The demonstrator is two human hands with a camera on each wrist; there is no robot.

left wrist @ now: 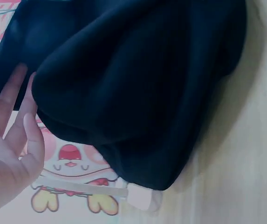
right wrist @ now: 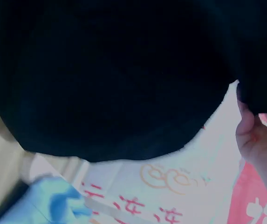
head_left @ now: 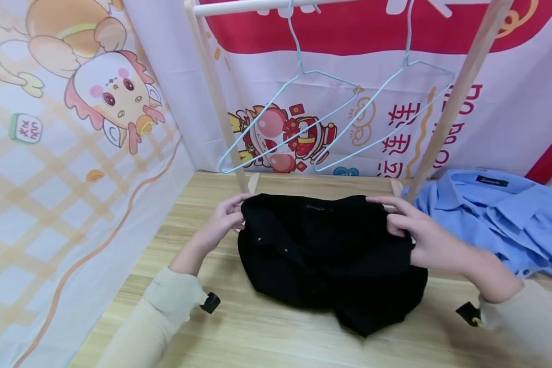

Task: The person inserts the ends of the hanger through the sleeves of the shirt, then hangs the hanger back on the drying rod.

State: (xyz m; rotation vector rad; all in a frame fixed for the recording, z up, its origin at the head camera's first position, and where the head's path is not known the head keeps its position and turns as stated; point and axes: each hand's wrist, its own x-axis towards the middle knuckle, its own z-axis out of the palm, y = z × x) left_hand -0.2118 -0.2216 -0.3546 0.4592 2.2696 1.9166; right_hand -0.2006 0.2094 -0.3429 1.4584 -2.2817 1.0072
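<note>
A black garment [head_left: 322,250], with two small shiny studs and a faint label at its upper edge, hangs in loose folds just above the wooden table. My left hand [head_left: 227,217] pinches its upper left corner; in the left wrist view the fingers [left wrist: 13,100] lie along the dark cloth. On the opposite side, my right hand [head_left: 416,232] holds the upper right corner between thumb and fingers. The right wrist view shows this grip at its right border, beside the broad black cloth [right wrist: 110,84]. Whether it is a shirt or trousers, I cannot tell.
Two light-blue wire hangers [head_left: 257,120] hang from a white rail [head_left: 239,7] on a wooden stand behind the garment. A blue collared shirt [head_left: 501,214] lies on the table [head_left: 165,286] at right. Printed cloth [head_left: 119,179] walls off the left and back.
</note>
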